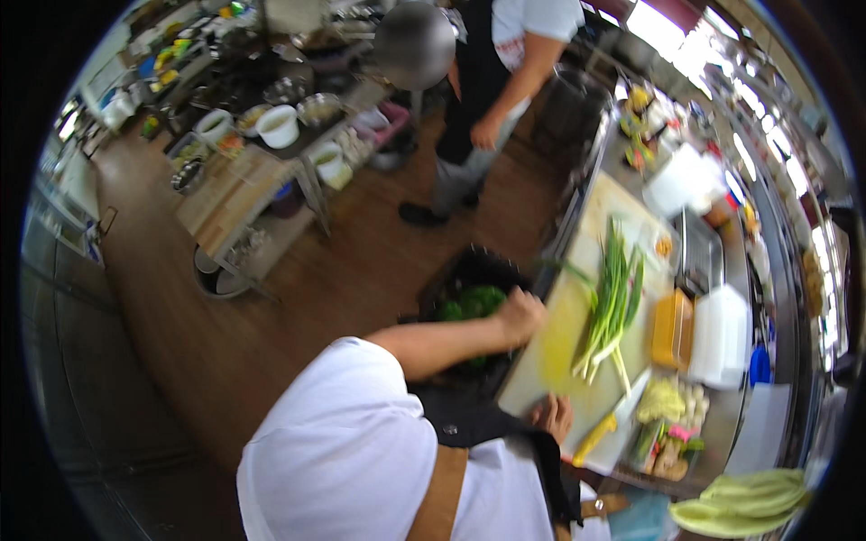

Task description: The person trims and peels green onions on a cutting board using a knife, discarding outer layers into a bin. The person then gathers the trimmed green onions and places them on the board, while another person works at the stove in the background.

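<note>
My left arm reaches across to a black crate (478, 261) with dark green leafy vegetables (474, 305) in it. My left hand (521, 316) is closed in a fist beside the cutting board (532, 383); whatever is inside the fingers is hidden. At the board's near edge rests my right hand (553, 417), fingers laid out and partly covered by my apron. A bunch of green onions (613, 298) lies lengthwise on the board, white ends toward me. Near the right hand is a knife with a yellow handle (595, 439), its blade pointing away to the right.
Right of the board stand a yellow container (672, 329), a white box (720, 338) and a tray of cut vegetables (666, 433). Pale green leaves (740, 505) lie at the lower right. Another person (487, 99) stands beyond the crate. A wooden-topped table (236, 194) is at the left.
</note>
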`<state>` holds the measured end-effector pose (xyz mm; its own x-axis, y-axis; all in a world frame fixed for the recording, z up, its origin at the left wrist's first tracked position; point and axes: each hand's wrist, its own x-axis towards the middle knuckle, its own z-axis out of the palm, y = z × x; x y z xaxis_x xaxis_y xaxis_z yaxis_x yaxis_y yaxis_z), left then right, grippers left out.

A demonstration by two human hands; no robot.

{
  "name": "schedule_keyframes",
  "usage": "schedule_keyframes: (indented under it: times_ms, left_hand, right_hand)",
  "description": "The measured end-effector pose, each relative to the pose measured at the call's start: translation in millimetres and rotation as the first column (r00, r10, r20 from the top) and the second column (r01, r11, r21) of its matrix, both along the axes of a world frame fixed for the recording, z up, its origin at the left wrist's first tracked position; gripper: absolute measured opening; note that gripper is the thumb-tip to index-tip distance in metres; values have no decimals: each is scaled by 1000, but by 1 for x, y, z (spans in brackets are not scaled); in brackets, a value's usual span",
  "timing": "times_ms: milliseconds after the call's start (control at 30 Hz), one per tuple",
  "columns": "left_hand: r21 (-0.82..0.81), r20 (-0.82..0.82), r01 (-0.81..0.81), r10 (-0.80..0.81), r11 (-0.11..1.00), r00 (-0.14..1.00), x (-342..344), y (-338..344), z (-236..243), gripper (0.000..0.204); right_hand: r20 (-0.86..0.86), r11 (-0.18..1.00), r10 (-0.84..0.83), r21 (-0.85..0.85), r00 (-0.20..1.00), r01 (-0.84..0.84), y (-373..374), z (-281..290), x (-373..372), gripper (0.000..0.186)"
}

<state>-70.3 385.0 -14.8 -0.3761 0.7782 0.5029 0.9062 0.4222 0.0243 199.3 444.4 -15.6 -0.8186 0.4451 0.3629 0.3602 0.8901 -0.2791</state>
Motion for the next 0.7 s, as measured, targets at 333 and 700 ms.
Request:
schedule_keyframes:
  times_ms: [333, 700]
  left_hand:
    - [-348, 623, -24, 251, 937, 741, -49, -120, -111, 19]
    - [-802, 553, -96, 794, 589, 252, 9, -288, -202, 62]
  right_hand:
    - [182, 1000, -15, 0, 983, 15, 3, 40, -12, 32]
    - [-161, 989, -112, -118, 981, 94, 35, 14, -14, 10]
